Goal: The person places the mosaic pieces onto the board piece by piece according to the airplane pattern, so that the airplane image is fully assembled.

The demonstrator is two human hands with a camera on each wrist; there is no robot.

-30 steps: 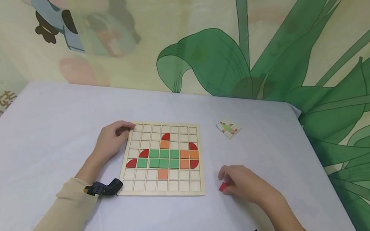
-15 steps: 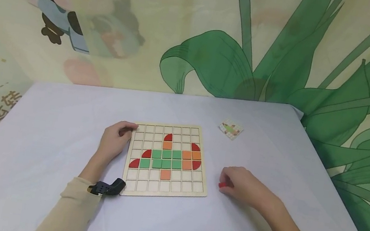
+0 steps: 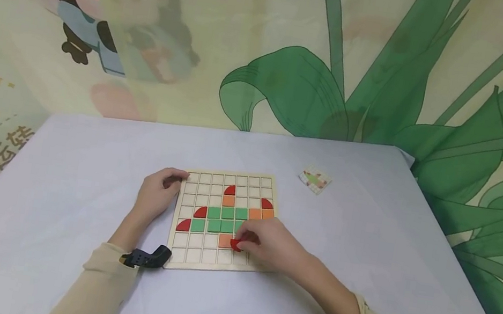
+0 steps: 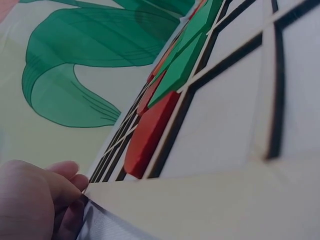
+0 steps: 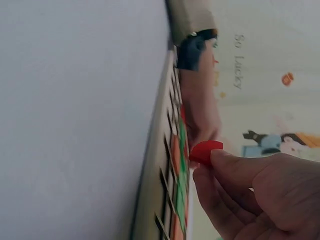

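A wooden grid board (image 3: 191, 257) lies on the table, with green, orange and red tiles set in its cells. My left hand (image 3: 157, 193) holds the board's upper left edge; in the left wrist view its bent fingers (image 4: 62, 182) meet that edge. Between thumb and fingertips, my right hand (image 3: 272, 242) pinches a red quarter-round tile (image 3: 235, 245) over the lower part of the board, beside an orange tile (image 3: 225, 241). The right wrist view shows this red tile raised above the grid. My right hand hides several cells on the board's right side.
A small pattern card (image 3: 315, 179) with a similar coloured figure lies behind the board to the right. White cloth (image 3: 98, 172) covers the table. A printed backdrop (image 3: 177, 32) stands behind its far edge.
My right hand has carried the red tile leftward from the cloth at the board's right to over the grid. My left hand stays at the board's edge. The head view has shifted slightly.
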